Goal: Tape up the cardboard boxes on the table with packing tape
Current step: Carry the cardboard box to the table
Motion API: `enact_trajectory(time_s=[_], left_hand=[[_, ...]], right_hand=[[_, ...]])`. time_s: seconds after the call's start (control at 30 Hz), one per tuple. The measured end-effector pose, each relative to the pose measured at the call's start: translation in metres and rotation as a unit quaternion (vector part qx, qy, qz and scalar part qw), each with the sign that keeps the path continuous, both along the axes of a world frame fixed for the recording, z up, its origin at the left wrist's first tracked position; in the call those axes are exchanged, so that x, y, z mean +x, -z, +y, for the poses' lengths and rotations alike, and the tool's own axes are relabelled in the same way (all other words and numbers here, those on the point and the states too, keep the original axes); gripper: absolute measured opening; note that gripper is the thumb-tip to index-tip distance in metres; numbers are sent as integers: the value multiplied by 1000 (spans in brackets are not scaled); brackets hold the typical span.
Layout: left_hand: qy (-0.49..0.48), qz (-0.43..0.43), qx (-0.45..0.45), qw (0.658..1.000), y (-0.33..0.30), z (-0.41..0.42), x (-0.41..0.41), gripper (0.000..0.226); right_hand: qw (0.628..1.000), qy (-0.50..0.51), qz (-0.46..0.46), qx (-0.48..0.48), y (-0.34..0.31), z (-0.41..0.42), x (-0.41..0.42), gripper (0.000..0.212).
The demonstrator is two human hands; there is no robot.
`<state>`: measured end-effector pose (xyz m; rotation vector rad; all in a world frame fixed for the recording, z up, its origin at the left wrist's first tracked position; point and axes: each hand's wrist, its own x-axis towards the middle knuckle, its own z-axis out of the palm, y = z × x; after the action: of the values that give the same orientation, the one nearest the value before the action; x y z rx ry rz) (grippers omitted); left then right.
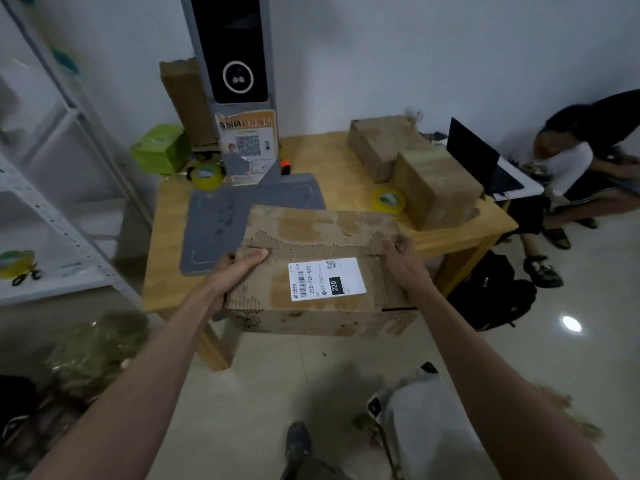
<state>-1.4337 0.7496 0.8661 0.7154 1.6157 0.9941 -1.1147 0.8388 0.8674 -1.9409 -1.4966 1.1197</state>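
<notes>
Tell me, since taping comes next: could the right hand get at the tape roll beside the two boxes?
Probably yes, once it lets go: the right hand now grips the labelled box, and the tape roll lies just beyond on bare table, nothing between.

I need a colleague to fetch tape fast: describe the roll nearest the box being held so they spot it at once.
On the wooden table, look to the right half, where two plain cardboard boxes stand. The yellow-green packing tape roll lies flat at the left foot of the nearer one, just beyond the labelled box. The other roll sits far left by the grey kiosk.
</notes>
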Motion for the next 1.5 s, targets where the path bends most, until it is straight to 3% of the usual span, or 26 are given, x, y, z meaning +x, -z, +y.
enact_trajectory(time_s=[0.1, 0.27, 0.33, 0.43, 0.63, 0.8, 0.87, 0.97, 1.17, 1.37, 1.5], left_hand=[[25, -5, -7, 1000, 14, 39, -8, 71], [9, 17, 5, 1000, 27, 102, -26, 68], [-1, 17, 2, 1000, 34, 130, -34, 75], [-4, 17, 15, 1000, 45, 171, -47, 69], [-9, 8, 2, 1000, 59, 254, -76, 90], [-25, 20, 2, 999, 61, 314, -77, 79], [-33, 21, -7, 999, 70, 332, -78, 87], [-52, 26, -23, 998, 86, 349, -78, 92], [-117, 70, -44, 990, 103, 356, -50, 51], [-193, 187, -80, 960, 123, 362, -2, 64], [-203, 176, -151, 951, 130, 350, 11, 81]], right_hand=[[999, 23, -8, -22, 17, 31, -8, 67], [998, 62, 7, -28, 27, 81, -30, 63], [998, 63, 15, -28, 28, 105, -39, 62], [998, 58, 26, -22, 29, 143, -55, 65], [999, 39, -17, -1, 21, 224, -77, 68], [998, 25, -47, -14, 20, 277, -81, 71], [999, 15, -42, -20, 26, 297, -82, 72], [999, -11, -23, -36, 40, 326, -78, 78], [994, -89, 11, -68, 85, 377, -63, 82], [976, -182, 62, -99, 121, 418, -25, 72], [966, -199, 115, -122, 123, 428, -9, 66]])
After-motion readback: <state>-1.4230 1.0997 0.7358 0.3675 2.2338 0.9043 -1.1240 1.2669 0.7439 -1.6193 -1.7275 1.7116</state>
